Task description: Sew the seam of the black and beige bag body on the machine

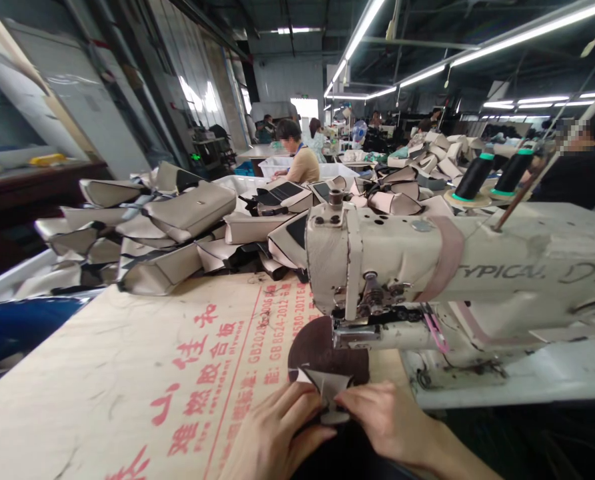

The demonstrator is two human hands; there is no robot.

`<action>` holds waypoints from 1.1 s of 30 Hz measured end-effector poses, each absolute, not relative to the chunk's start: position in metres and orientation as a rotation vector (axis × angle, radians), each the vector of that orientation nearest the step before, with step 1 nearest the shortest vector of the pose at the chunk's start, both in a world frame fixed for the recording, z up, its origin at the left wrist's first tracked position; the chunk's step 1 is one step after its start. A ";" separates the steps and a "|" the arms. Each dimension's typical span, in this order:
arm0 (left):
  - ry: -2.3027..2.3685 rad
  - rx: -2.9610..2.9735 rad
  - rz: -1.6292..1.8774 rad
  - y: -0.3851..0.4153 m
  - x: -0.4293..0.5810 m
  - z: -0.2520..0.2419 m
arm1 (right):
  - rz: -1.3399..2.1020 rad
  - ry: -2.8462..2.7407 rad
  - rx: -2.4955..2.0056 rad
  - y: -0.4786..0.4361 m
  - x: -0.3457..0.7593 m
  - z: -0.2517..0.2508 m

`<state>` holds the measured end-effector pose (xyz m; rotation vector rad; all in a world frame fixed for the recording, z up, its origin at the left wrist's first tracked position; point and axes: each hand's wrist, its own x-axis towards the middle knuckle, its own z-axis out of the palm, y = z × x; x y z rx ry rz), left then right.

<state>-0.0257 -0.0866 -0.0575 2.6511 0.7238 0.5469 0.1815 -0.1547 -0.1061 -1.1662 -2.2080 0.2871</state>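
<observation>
Apparently to hold both layers aligned, the left hand (275, 430) and right hand (387, 420) firmly pinch a pale leather piece (329, 390) onto a dark round panel (322, 350), just before the sewing machine's presser foot (350, 331).

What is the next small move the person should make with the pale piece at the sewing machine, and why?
Probably the hands should slide the pale pointed piece forward toward the presser foot. The left hand and right hand pinch it at the near edge of the dark round piece, so it seems to sit short of the sewing machine foot.
</observation>
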 end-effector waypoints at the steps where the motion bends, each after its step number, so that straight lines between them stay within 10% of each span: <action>1: 0.780 2.623 0.560 -0.089 -0.019 -0.055 | 0.269 -2.195 -1.165 -0.155 0.181 -0.106; 14: 1.013 1.596 -0.018 -0.053 0.007 -0.066 | 0.397 -2.007 -1.329 -0.156 0.176 -0.106; 33: 0.817 2.584 0.557 -0.106 -0.029 -0.069 | 0.231 -2.064 -1.329 -0.158 0.179 -0.103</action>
